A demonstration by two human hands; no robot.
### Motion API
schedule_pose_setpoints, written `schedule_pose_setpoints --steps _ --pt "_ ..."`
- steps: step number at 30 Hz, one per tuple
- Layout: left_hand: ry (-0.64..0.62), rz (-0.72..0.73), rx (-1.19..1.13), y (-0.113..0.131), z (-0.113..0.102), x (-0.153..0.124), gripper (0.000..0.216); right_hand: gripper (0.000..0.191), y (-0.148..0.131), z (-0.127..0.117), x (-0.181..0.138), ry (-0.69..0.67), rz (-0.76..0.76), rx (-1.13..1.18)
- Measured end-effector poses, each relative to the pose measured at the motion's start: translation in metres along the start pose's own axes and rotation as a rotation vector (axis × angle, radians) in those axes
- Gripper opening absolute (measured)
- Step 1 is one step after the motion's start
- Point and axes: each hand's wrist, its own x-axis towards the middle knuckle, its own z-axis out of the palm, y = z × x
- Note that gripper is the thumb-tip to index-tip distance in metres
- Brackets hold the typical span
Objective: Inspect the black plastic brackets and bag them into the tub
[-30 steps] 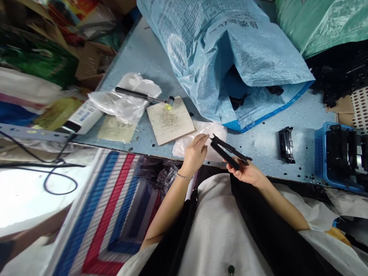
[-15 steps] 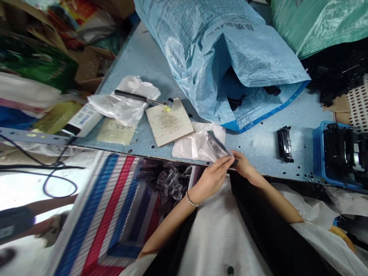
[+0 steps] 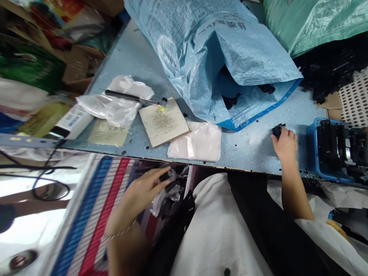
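Note:
My right hand (image 3: 286, 145) is closed round a black plastic part (image 3: 277, 131) on the blue table; the palm and fingers hide most of it. My left hand (image 3: 145, 188), smeared by motion, is below the table edge over an open striped bag (image 3: 110, 199). Its thumb and fingers are around a dark part in clear plastic (image 3: 170, 179); whether they grip it or are loose cannot be made out. Several black parts in clear wrapping lie in that bag. A stack of clear plastic sleeves (image 3: 201, 143) rests at the table's front edge.
A wooden board (image 3: 165, 124) bears the yellow-tipped head of a small hammer (image 3: 123, 95). Behind lies a large blue woven sack (image 3: 253, 57), its mouth showing black parts. On the right stands a blue basket (image 3: 313, 149) of black parts. A person's limb shows at the far left.
My hands have parted. The left has moved from the table edge down-left over the striped bag, along with the sleeved part. The right has reached rightward and taken hold of the lone black part.

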Motion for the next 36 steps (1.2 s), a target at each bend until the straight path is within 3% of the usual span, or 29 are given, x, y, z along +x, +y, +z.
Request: schedule_pose_setpoints --steps 3,8,12,14,18,21,25,29,32,36 --pt "0.113 -0.046 -0.006 0.008 0.03 0.037 0.029 0.04 0.013 0.018 0.012 -0.041 -0.097 -0.126" --pt "0.273 0.102 -0.25 0.08 0.093 0.104 0.011 0.037 -0.003 0.022 -0.02 -0.15 -0.388 -0.009" --pt "0.293 0.101 -0.124 0.111 0.13 0.138 0.012 0.026 0.004 0.015 -0.033 -0.182 -0.447 0.195" --pt "0.222 0.095 -0.168 0.107 0.134 0.146 0.014 0.023 0.012 0.014 -0.033 -0.158 -0.387 0.231" --pt "0.146 0.031 -0.419 0.086 0.123 0.152 0.015 0.048 0.025 0.018 -0.028 -0.153 -0.068 0.225" --pt "0.139 -0.028 -0.545 0.08 0.115 0.152 0.012 0.042 0.021 0.02 -0.028 -0.256 0.072 0.462" --pt "0.085 -0.139 -0.669 0.083 0.118 0.152 0.008 0.038 -0.014 0.022 -0.045 -0.588 0.196 1.135" --pt "0.092 -0.192 -0.775 0.086 0.123 0.154 0.02 0.029 -0.063 0.032 -0.07 -0.954 0.382 1.511" --pt "0.127 -0.191 -0.723 0.09 0.122 0.151 0.023 0.018 -0.08 0.041 -0.081 -1.071 0.487 1.617" --pt "0.237 -0.04 -0.358 0.101 0.122 0.14 0.016 0.008 -0.072 0.046 -0.08 -1.039 0.555 1.657"
